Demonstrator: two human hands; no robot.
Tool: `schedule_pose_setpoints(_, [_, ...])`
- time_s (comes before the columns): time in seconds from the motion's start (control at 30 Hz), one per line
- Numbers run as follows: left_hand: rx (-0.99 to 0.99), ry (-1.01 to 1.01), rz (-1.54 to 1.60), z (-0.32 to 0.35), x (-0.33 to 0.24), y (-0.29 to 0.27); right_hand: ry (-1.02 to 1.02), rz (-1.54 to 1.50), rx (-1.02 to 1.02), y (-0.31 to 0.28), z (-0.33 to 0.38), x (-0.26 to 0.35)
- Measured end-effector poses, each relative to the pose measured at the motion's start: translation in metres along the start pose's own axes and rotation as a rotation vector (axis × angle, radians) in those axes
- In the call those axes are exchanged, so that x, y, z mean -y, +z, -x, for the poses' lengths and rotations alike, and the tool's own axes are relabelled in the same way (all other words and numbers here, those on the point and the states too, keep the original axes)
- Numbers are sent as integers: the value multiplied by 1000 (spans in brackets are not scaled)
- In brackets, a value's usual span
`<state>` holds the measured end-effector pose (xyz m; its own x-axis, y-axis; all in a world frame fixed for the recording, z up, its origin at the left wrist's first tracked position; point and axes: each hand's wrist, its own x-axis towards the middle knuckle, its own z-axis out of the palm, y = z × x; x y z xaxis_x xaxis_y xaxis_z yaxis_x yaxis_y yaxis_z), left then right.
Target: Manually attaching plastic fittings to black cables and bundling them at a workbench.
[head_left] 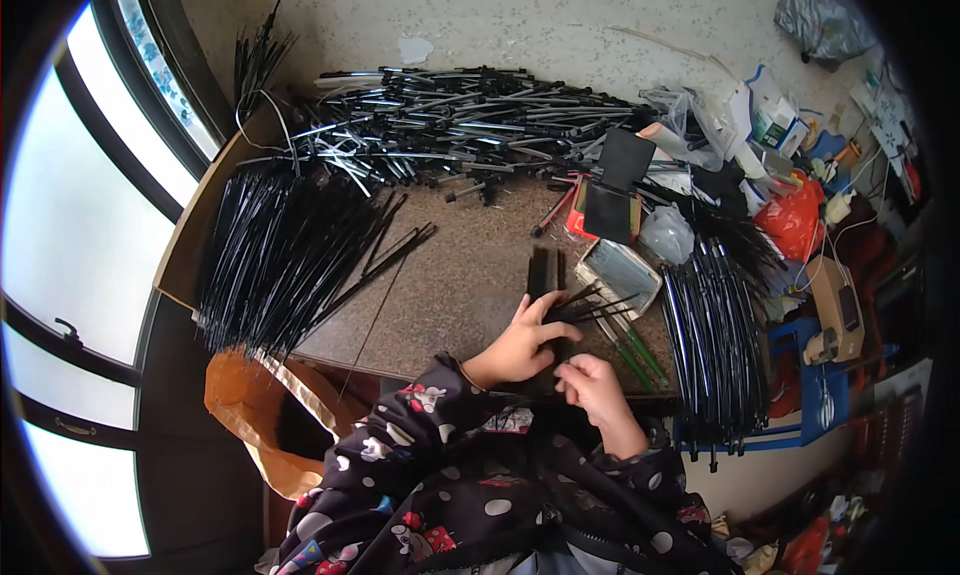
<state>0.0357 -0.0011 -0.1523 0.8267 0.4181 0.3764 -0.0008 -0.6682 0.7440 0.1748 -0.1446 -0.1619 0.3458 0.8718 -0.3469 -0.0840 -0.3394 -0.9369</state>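
Observation:
My left hand (522,341) lies on a bundle of thin black rods (545,275) that stands lengthwise on the brown table (450,295), its fingers curled around the bundle's near end. My right hand (592,387) is just to the right at the table's front edge, its fingertips pinched on the near end of a thin black rod. A few loose black and green rods (625,340) fan out to the right of my hands.
A big pile of black and silver rods (440,125) fills the back of the table. Long black strips (280,255) fan across the left. More black rods (715,345) hang on a blue rack at right. A small tray (620,273), red box and clutter lie behind.

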Motion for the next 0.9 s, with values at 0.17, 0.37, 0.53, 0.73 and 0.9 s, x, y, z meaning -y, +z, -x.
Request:
schedule_pose_setpoints(0.17, [-113, -180, 358, 27, 44, -33, 88, -71, 117, -19, 20, 23])
schedule_pose_setpoints(0.37, [18, -135, 444, 5, 10, -62, 13, -29, 102, 5, -8, 17])
schedule_pose_setpoints(0.53, [236, -102, 193, 17, 16, -65, -281, 105, -99, 9, -10, 7])
schedule_pose_setpoints(0.73, [83, -22, -130, -1, 34, -41, -273, -159, 41, 30, -53, 25])
schedule_pose_setpoints(0.9, [274, 38, 269, 12, 19, -21, -626, 30, 568, 13, -57, 83])
